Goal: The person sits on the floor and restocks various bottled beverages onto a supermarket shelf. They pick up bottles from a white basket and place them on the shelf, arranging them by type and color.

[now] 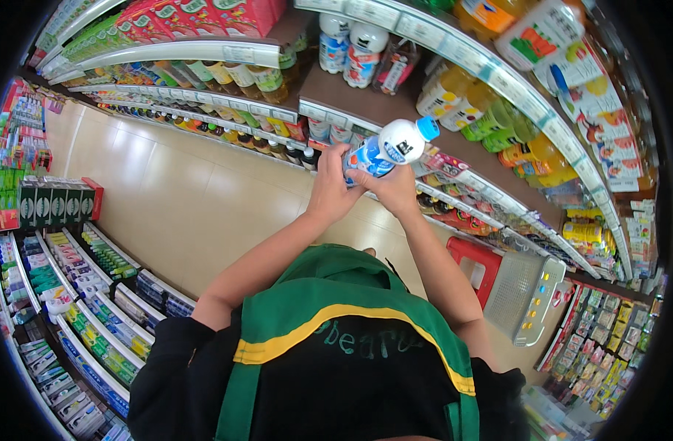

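Note:
A white plastic drink bottle (401, 142) with a blue cap and a blue printed sleeve is held between both hands, tilted with its cap to the upper right. My left hand (335, 184) wraps the lower part of the bottle from the left. My right hand (394, 187) grips it from below and the right, its fingers partly hidden behind the bottle. Beyond the hands is a brown shelf (347, 99), where similar white bottles (364, 41) stand beside a dark-wrapped item (396, 69).
Drink shelves with price rails (482, 60) curve across the top and right. A grey plastic basket (516, 297) and a red stool-like item (473, 264) stand at the right. Toothpaste and toothbrush shelves (71, 292) line the lower left. Tiled floor (204, 204) lies between.

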A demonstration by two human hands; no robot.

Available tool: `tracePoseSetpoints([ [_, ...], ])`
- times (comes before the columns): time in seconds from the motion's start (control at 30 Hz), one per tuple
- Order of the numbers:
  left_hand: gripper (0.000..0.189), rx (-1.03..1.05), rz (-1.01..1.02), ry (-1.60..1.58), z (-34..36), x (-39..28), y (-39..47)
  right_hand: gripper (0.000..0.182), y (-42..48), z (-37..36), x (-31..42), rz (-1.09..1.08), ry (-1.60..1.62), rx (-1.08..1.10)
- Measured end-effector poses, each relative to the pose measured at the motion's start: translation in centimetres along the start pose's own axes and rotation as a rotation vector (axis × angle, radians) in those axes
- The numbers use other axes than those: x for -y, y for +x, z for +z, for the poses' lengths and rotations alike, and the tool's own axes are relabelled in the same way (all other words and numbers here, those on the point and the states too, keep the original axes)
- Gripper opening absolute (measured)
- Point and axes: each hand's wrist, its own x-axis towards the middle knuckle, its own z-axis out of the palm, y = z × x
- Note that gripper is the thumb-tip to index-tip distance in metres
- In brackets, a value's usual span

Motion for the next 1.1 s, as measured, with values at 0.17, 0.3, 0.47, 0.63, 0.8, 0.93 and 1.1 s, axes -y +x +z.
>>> tracePoseSetpoints([
  [0.17,0.065,-0.095,0.055,-0.096,-3.4,2.2,2.5,0.047,4.1,3.8,0.5,-0.312,0.063,-0.17],
  [0.3,0.054,-0.16,0.01,-0.15,-5.6,3.9,6.3,0.049,7.8,5.5,1.6,-0.501,-0.274,-0.254],
  [0.47,0.044,-0.248,0.048,-0.19,-6.1,7.1,11.1,0.069,11.7,8.1,2.9,-0.368,-0.278,-0.353],
  [0.63,0.043,-0.167,0.014,-0.178,-6.7,9.7,13.0,0.074,13.7,9.2,3.5,-0.28,-0.325,-0.367],
  [0.8,0.043,-0.15,-0.005,-0.207,-6.3,10.5,12.8,0.075,14.1,9.7,2.1,-0.202,-0.332,-0.377],
  [0.93,0.043,-0.142,-0.044,-0.2,-6.5,10.7,12.9,0.069,14.6,10.2,2.2,-0.175,-0.363,-0.372],
  [1.1,0.046,-0.135,-0.102,-0.153,-6.0,10.8,12.6,0.07,14.2,10.9,1.8,-0.127,-0.337,-0.354],
])
